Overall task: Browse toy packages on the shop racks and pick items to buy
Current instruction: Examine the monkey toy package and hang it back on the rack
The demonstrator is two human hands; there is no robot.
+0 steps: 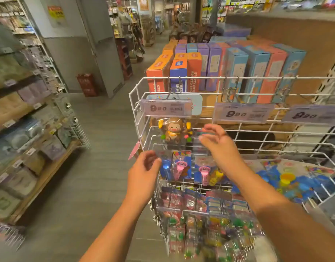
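Now both hands are up at the white wire rack [142, 118], right in among the hanging toy packs. The left hand [144, 172] sits at the left edge of the middle row, fingers loosely curled with the thumb toward the blue pack [165, 167]; whether it actually grips that pack or only touches it, I cannot tell. The right hand [217, 142] hovers higher, fingers spread and relaxed, holding nothing, fingertips just beside the monkey toy [174, 130] that hangs under the first price tag [166, 108]. Two pink packs [179, 167] hang between the arms, and a denser row of small packs [200, 201] hangs below. The step in hand looks like choosing between the monkey and the middle row. To do it well, I'd say steady the neighbouring packs with the left hand, take the monkey's card near the top with the right, and lift it forward along its hook rather than tugging downward, which could tear the hang hole. Watch the price tag holder above, it overhangs the hook. The boxes [238, 70] on the shelf behind stay well apart from all this.
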